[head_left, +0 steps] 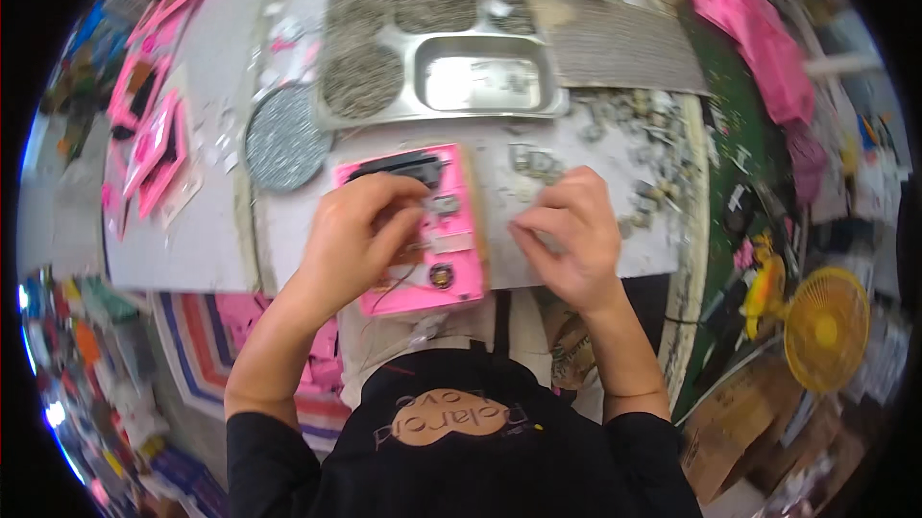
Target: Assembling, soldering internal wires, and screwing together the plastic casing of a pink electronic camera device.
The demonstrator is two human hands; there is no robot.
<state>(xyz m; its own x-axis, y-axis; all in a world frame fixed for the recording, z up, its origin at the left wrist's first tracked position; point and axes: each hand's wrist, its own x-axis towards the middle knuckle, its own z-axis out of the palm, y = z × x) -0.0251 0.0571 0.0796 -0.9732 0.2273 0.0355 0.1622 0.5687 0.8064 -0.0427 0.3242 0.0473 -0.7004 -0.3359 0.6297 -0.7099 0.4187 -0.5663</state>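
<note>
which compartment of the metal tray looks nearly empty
The large rectangular compartment at the near right of the metal tray; its bare shiny bottom shows, while the others are heaped with small grey parts.

A small assembly workshop. The grey worktop point(206, 240) carries a metal compartment tray point(437, 52) at twelve o'clock, heaped with tiny metal parts, a round dish point(285, 145) of the same beside it, and loose metal pieces point(629, 148) scattered toward two o'clock. Stacks of identical pink plastic housings point(154, 124) lie at ten o'clock, more pink stock point(759, 33) at one o'clock, cardboard boxes point(720, 422) at five
</note>
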